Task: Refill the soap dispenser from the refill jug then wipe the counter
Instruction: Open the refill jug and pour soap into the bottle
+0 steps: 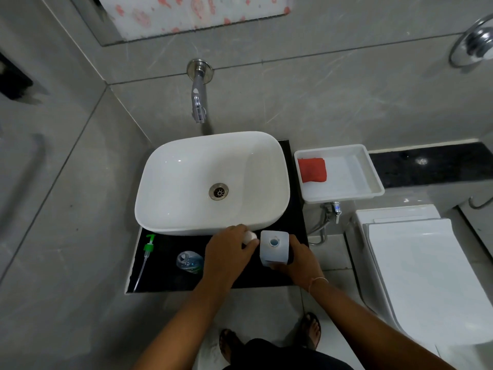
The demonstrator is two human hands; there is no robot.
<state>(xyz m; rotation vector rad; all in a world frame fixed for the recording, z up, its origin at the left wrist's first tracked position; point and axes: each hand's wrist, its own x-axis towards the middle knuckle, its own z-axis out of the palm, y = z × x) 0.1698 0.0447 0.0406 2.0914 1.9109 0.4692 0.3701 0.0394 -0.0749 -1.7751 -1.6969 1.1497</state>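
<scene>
A white refill jug [274,248] stands upright on the black counter [170,279], its mouth uncovered. My right hand [298,259] grips its side and handle. My left hand [229,249] is just left of the jug and holds its white cap [250,236] in the fingertips. The clear soap dispenser bottle [190,261] stands open on the counter to the left of my left hand. Its green pump [148,249] with its long tube lies flat at the counter's left end.
A white basin [186,182] fills the back of the counter under a wall tap [198,102]. To the right, a white tray [357,177] holds a folded red cloth [312,170]. A white toilet [416,268] stands lower right. My sandalled feet show below.
</scene>
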